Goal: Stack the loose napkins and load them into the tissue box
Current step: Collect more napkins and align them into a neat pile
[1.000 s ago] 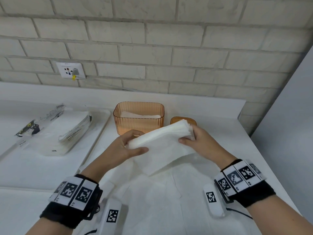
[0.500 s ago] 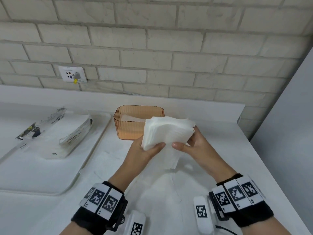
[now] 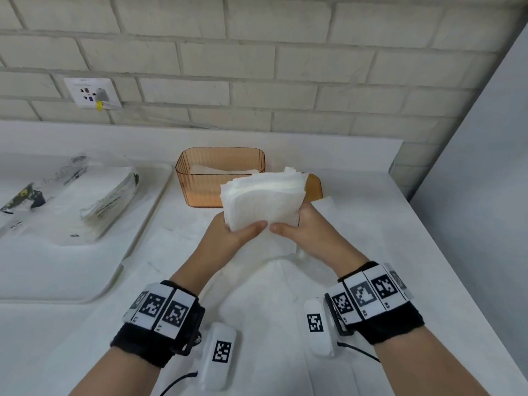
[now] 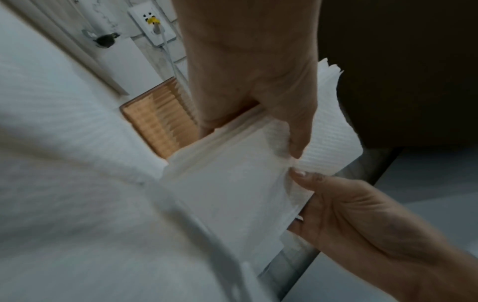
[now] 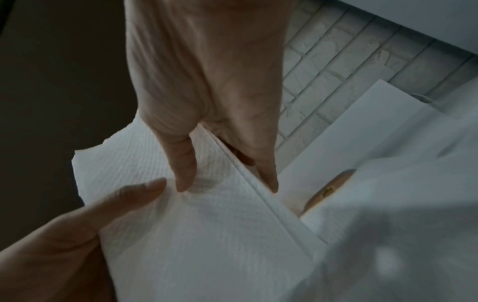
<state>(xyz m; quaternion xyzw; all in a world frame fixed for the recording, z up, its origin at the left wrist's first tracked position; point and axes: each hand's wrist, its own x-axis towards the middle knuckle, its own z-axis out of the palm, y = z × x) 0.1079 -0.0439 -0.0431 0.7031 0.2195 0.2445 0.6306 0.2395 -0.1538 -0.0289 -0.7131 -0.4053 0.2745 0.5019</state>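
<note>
A thick stack of white napkins [image 3: 261, 200] stands nearly upright above the counter, held between both hands. My left hand [image 3: 234, 232] grips its left lower edge, thumb on the near face. My right hand [image 3: 300, 227] grips the right lower edge the same way. The two thumbs almost meet on the stack [image 4: 238, 183] [image 5: 207, 224]. Just behind stands the amber ribbed tissue box [image 3: 200, 184], open on top, with some white napkins lying inside. Its amber lid [image 3: 314, 187] lies to the right of the box, partly hidden by the stack.
More white napkin sheets [image 3: 257, 295] lie spread on the white counter under my hands. A white tray [image 3: 71, 264] at left holds an opened plastic napkin pack [image 3: 94, 201]. A brick wall with a socket [image 3: 91, 92] runs behind. The counter edge drops off at right.
The stack went from lying slanted across my hands to standing upright, squared between them. Both hands moved closer together and slightly forward toward the box.
</note>
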